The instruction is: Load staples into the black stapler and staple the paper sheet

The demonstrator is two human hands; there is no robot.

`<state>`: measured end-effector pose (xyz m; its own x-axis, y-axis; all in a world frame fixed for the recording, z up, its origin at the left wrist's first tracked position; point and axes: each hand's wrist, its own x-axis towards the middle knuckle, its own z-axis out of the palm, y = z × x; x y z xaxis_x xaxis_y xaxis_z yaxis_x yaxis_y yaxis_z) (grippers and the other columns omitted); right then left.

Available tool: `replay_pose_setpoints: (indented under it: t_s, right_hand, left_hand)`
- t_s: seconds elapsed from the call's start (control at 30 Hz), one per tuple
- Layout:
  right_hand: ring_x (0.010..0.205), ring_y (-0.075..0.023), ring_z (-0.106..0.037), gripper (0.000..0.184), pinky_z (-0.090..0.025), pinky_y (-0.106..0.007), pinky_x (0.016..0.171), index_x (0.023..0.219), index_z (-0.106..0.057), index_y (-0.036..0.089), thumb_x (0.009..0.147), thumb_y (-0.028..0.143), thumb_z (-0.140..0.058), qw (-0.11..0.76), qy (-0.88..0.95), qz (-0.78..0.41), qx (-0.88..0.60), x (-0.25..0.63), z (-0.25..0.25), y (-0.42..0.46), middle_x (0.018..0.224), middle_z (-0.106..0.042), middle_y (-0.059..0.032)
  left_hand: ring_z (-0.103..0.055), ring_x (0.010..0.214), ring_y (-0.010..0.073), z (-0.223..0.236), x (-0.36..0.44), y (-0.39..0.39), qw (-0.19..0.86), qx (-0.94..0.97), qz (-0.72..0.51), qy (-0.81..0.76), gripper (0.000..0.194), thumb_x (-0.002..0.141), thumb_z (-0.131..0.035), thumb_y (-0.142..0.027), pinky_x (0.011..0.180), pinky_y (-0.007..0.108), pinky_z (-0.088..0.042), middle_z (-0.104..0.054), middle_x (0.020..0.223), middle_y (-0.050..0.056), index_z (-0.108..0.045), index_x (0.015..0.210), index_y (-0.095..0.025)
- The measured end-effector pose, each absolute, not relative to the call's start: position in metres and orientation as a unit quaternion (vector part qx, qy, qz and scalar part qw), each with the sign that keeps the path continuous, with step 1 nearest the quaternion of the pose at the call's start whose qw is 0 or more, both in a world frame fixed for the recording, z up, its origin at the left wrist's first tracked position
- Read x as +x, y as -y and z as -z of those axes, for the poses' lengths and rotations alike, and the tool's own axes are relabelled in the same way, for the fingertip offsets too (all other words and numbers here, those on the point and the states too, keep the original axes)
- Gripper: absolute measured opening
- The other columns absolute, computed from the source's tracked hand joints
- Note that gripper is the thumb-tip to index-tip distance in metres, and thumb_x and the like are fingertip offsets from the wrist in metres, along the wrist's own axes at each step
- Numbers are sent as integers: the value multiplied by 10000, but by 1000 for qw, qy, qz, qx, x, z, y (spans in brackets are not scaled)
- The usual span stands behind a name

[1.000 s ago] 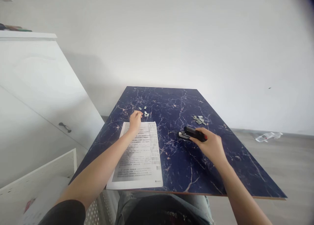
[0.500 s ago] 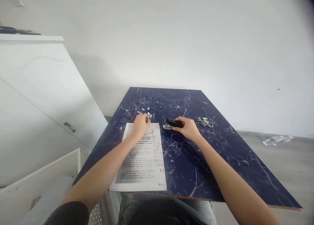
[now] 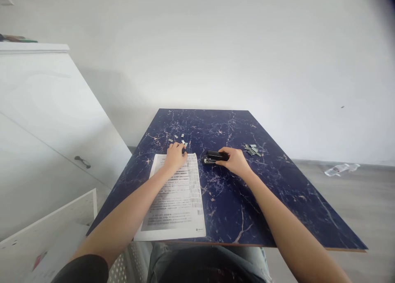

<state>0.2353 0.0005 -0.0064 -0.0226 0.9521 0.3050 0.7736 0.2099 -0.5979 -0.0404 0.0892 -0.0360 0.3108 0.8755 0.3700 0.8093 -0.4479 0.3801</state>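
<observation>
A printed paper sheet [image 3: 177, 200] lies on the dark blue marbled table [image 3: 234, 200]. My left hand [image 3: 174, 156] rests on the sheet's far edge, fingers curled down onto it. My right hand [image 3: 236, 161] grips a black stapler [image 3: 213, 157] that sits on the table just right of the sheet's far right corner, its nose pointing at the paper. A few small staple strips [image 3: 179, 139] lie just beyond my left hand.
Another heap of staple strips [image 3: 252, 150] lies right of the stapler. A white cabinet [image 3: 46, 122] stands to the left, with a white box edge [image 3: 46, 225] below it. A plastic bottle [image 3: 339, 169] lies on the floor at right. A white wall is behind the table.
My right hand carried the stapler from the right middle of the table leftward to the sheet's far right corner. My left hand shifted slightly right along the sheet's far edge.
</observation>
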Motion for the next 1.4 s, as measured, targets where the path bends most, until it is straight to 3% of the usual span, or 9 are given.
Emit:
replay_pose_setpoints:
  t_s: [0.33,0.57,0.7,0.8,0.97,1.17,1.4]
  right_hand:
    - [790,-224,-665,230,-472,-333,745,911,-726,240,699,295,-798,304,717,-124,-615,242,6,-2,855,-744,-18]
    - [902,-257,-679,338,-504,-389,835,1017,-733,245,715,373,-814,286,733,-187,-588,255,-1,0,990,-751,-42]
    - [1042,-272,-674,449,-519,-417,929,1156,-711,246,770,466,-774,327,699,-295,-563,271,-10,3,1143,-731,-84]
    - [1035,-263,-664,420,-525,-404,916,1096,-717,215,845,549,-676,398,645,-309,-575,281,-9,2,1102,-736,-102]
    - [824,-217,-655,439,-529,-337,761,938,-714,189,817,609,-677,435,588,-316,-605,287,4,-3,879,-738,-77]
    - [820,-212,-650,406,-512,-315,695,921,-710,190,797,577,-697,415,588,-346,-602,289,3,-2,877,-735,-76]
    - [819,-202,-643,368,-485,-292,639,910,-733,210,799,557,-686,369,585,-389,-609,287,-1,1,851,-728,-62]
  left_hand:
    - [-543,1122,334,39,-41,-95,59,805,-285,-517,277,886,-587,-205,1012,469,-429,-643,1199,148,-698,1140,-189]
    - [-584,1051,314,38,-43,-95,62,805,-278,-520,222,902,-556,-188,987,453,-440,-695,1088,130,-740,1026,-191]
    - [-549,1150,337,39,-42,-95,46,804,-281,-522,314,897,-563,-193,1015,461,-420,-652,1260,147,-694,1183,-177]
    - [-524,1188,357,41,-40,-95,42,803,-274,-528,322,889,-572,-208,996,471,-428,-633,1326,142,-689,1188,-185]
    - [-546,1109,346,39,-41,-95,31,804,-268,-529,201,889,-563,-206,956,466,-440,-663,1187,149,-703,1030,-186]
    - [-587,974,314,37,-41,-95,30,810,-267,-522,85,888,-561,-182,904,437,-447,-668,960,130,-637,859,-201]
    - [-622,884,286,37,-44,-99,40,805,-299,-511,162,845,-566,-81,821,387,-449,-683,906,98,-603,919,-221]
